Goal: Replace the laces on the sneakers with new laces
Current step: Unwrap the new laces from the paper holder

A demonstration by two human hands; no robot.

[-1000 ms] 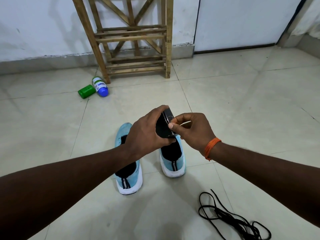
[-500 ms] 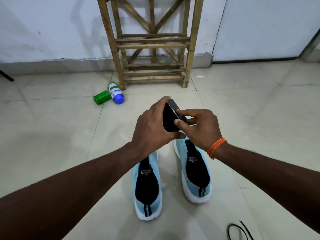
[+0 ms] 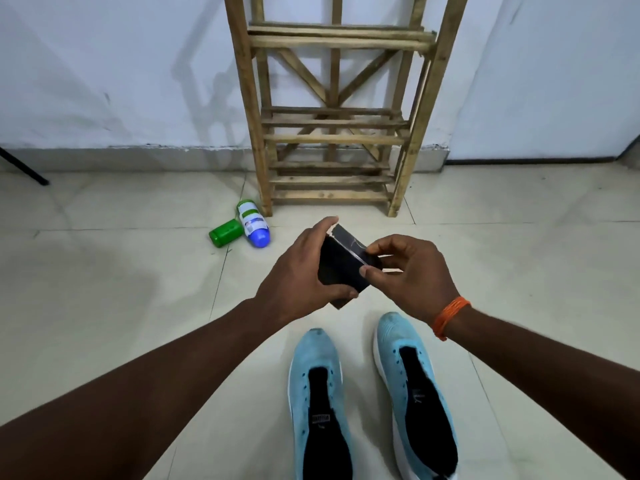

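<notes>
Two light-blue sneakers (image 3: 374, 400) without laces, two hands (image 3: 301, 271) sharing one black packet (image 3: 341, 261), one orange wristband (image 3: 450, 317), one wooden rack (image 3: 332, 123), one green bottle (image 3: 225, 232), one blue-capped white bottle (image 3: 252, 226)

Two light blue sneakers (image 3: 374, 393) of matt knitted cloth with punched eyelets and black fabric linings. A small black packet (image 3: 341, 263) with glossy, reflective wrapping. A rough, unfinished wooden rack (image 3: 332, 109). Smooth, slightly glossy pale floor tiles (image 3: 104, 289). Two shiny plastic bottles (image 3: 242, 228). An orange thread wristband (image 3: 450, 315).
</notes>
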